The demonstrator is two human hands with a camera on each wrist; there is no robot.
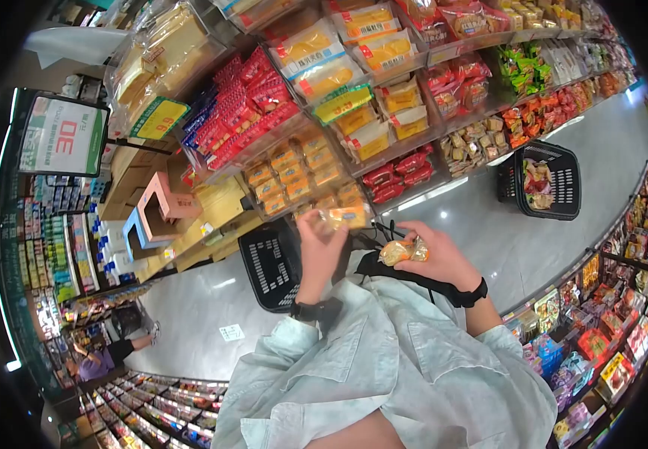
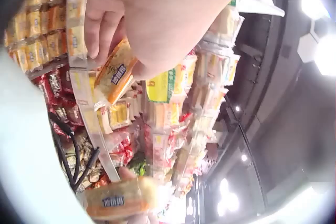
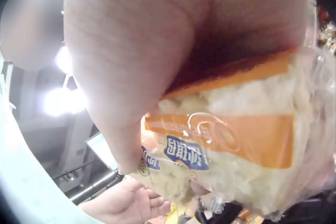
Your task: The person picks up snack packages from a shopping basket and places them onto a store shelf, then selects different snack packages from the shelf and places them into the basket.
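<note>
In the head view my left hand is at the front edge of a shelf bin of orange-wrapped snack bars. The left wrist view shows its thumb and fingers pinching one wrapped snack bar. My right hand is in front of my body, with fingers and thumb curled round wrapped snack bars. Close up in the right wrist view, these snack bars look pale and lumpy in clear wrap with orange bands. Part of them is hidden beneath the palm.
A black shopping basket is below my left arm. Another black basket with packets inside stands on the floor at right. Red packets fill the neighbouring bin. A person is in the far left aisle. More shelves line the right side.
</note>
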